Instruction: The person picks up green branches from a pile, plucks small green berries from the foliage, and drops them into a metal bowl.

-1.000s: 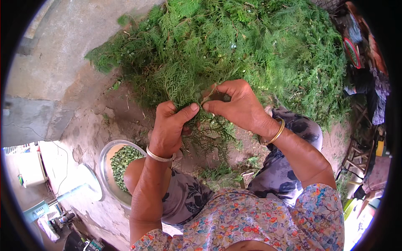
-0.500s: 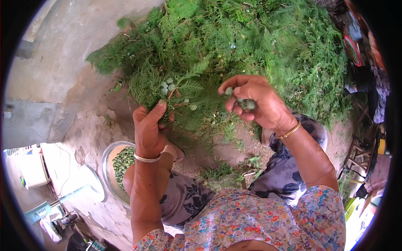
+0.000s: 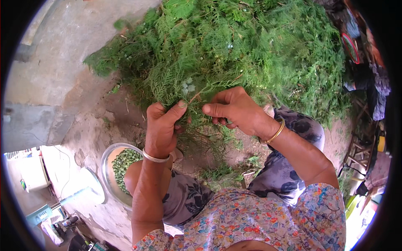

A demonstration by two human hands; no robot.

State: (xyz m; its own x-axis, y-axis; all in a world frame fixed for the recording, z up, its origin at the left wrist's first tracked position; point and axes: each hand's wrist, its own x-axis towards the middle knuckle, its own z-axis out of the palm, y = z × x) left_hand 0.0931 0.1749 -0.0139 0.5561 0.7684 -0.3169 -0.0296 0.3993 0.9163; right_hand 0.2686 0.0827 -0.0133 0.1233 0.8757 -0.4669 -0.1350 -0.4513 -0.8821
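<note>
Between the thumb and fingers of my left hand (image 3: 160,127) is a leafy cypress sprig (image 3: 196,96). Pale green cones (image 3: 188,87) cluster on it just beyond the thumb. My right hand (image 3: 240,111) is closed beside the sprig's stem, its thumb pointing toward the left hand. Its curled fingers now hide the green cones that showed in it a moment earlier. Beyond both hands spreads a large heap of green cypress branches (image 3: 234,46). A round metal basin (image 3: 105,169) with picked green cones (image 3: 124,164) stands left of my left knee.
My knees, in floral-print trousers (image 3: 289,171), rise on both sides of the work. Loose green scraps (image 3: 222,170) lie on the ground between them. A pale blue standing fan (image 3: 86,188) lies at the left, and cluttered items line the right edge.
My right hand has moved left and down to the sprig, its fingers curling in so the cones no longer show. The left hand has shifted slightly right with the sprig.
</note>
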